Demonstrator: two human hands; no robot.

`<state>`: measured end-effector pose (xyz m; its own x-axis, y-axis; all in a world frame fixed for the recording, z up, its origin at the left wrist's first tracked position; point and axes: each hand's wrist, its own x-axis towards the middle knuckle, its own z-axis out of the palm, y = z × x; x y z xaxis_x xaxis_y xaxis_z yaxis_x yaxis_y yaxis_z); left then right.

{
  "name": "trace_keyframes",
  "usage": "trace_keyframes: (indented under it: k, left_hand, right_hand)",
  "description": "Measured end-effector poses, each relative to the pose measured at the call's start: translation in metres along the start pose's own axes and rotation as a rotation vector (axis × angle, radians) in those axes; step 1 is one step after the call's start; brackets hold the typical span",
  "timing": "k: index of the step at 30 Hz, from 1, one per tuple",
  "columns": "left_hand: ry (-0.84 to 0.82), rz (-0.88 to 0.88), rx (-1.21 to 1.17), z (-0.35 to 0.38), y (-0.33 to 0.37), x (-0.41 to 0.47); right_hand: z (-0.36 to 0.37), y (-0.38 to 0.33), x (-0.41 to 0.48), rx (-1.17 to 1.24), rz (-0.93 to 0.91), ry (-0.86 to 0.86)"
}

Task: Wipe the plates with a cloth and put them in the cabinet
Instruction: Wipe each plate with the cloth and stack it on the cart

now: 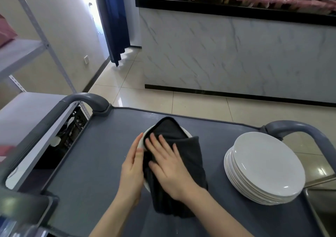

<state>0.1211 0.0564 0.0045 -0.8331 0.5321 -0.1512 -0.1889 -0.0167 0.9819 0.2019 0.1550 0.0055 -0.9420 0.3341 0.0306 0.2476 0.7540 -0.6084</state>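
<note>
You are standing at a grey cart, looking down on its cart top (91, 164). Near the middle of the cart top lies a white plate (146, 134), almost wholly covered by a dark grey cloth (187, 154). Only a thin strip of the plate's rim shows, along its left side and at its far right. The cloth is folded into a long pad that runs from the far rim of the plate back over the near rim toward you.

Your left hand (131, 169) holds the plate by its left rim. The thumb lies on top at the edge of the cloth, and the fingers run along the outside of the rim. How far they reach under the plate is hidden.

Your right hand (169, 169) rests flat on the cloth, palm down, with the fingers straight and spread and gripping nothing.

At the right edge of the cart top, well apart from your hands, sits a stack of plates (265, 167), white and slightly fanned toward the near side.

A curved grey handle rises at the far left corner (87, 98) and another at the far right corner (300, 127).

Metal shelving (27, 49) stands just beside the left edge, with a black crate (72, 133) low inside it.

Beyond the far edge is tiled floor, then a marble-patterned counter (236, 54) and a blue curtain (114, 18).
</note>
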Motion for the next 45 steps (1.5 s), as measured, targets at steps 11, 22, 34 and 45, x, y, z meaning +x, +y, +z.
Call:
trace_keyframes:
  k: [11, 22, 34, 45]
  left_hand:
    - [0.255, -0.014, -0.164, -0.017, 0.025, 0.01]
    - [0.186, -0.058, -0.156, -0.006, 0.016, 0.011]
    - [0.046, 0.014, -0.052, -0.013, 0.024, 0.006]
    - [0.054, -0.037, -0.092, -0.004, 0.006, 0.006]
  right_hand:
    - [-0.01, 0.029, -0.048, -0.041, 0.021, -0.069]
    - [0.007, -0.017, -0.03, -0.117, -0.124, -0.049]
    - [-0.039, 0.062, -0.021, -0.162, 0.101, 0.11]
    - [-0.001, -0.007, -0.026, -0.131, -0.186, -0.176]
